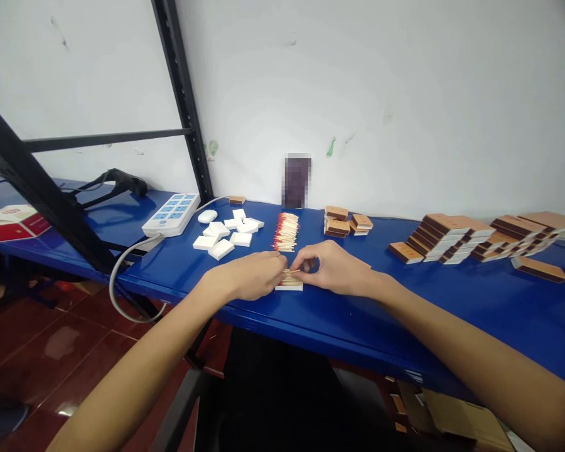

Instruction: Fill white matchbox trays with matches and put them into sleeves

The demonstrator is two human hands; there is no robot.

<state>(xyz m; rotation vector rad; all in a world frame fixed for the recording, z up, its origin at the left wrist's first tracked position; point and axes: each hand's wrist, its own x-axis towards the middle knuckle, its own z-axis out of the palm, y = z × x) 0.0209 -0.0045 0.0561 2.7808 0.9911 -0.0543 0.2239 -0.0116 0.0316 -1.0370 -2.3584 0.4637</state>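
Observation:
A small white matchbox tray (289, 288) lies near the table's front edge with wooden matches (289, 280) in it. From the left, my left hand (261, 275) curls over the tray, its fingers closed at the match ends; its fingertips are partly hidden. My right hand (334, 269) pinches thumb and forefinger on the matches at the tray's right side. Just behind both hands is a long pile of red-headed matches (287, 231). Several white matchbox trays (221, 249) are scattered to the left of that pile.
Brown matchboxes (338, 226) stand behind my right hand, with taller matchbox stacks (440, 235) farther right. A white power strip (172, 215) with a cable and a white computer mouse (208, 216) sit left. A black shelf post (183, 94) rises behind; a pixelated object (296, 182) leans on the wall.

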